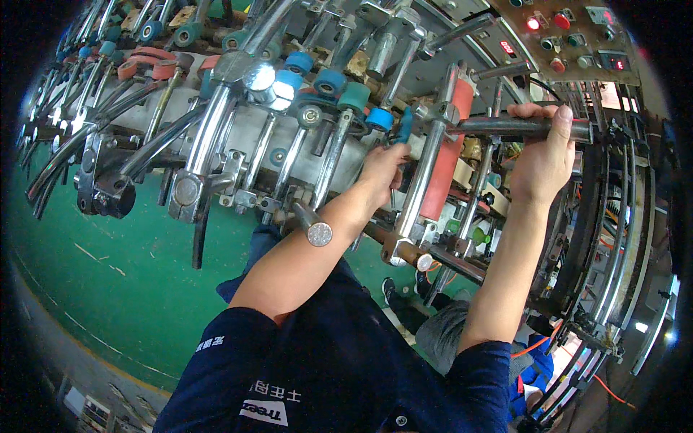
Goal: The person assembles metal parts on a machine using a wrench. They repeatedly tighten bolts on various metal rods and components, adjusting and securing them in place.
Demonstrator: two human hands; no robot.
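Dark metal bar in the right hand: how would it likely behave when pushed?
The dark metal bar would probably feel stiff, being thick and straight. It may resist sliding, since its left end appears seated in a clamp. Its smooth sheen suggests some slipperiness.

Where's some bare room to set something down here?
The green floor at left is mostly bare, bordered by metal rods above and the dark sleeve to its right. It's crowded around the left hand, near a blue roller and the red roller.
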